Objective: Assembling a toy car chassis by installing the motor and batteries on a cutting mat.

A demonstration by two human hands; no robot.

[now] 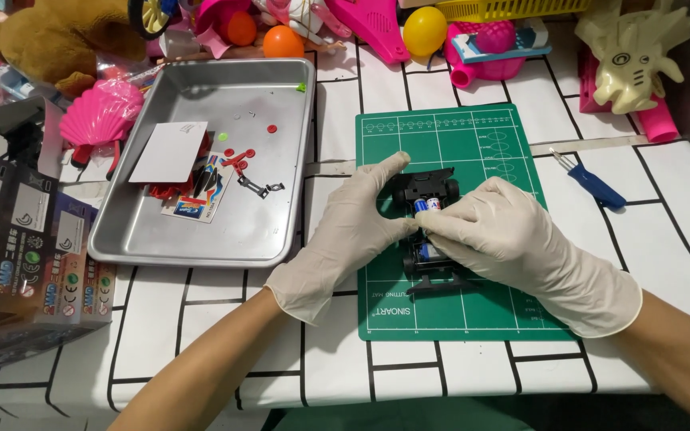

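A small black toy car chassis (427,188) lies on a green cutting mat (489,152). A blue and white battery (427,206) sits in its middle. My left hand (353,231), in a white glove, grips the chassis from the left side, thumb near the battery. My right hand (513,239), also gloved, covers the chassis from the right, and its fingertips press on the battery. The lower part of the chassis (429,267) shows below my fingers.
A metal tray (281,199) to the left holds a white card (169,152), a sticker sheet, small red parts and a black bracket. A blue-handled tool (596,187) lies right of the mat. Boxes stand at the left edge; toys crowd the back.
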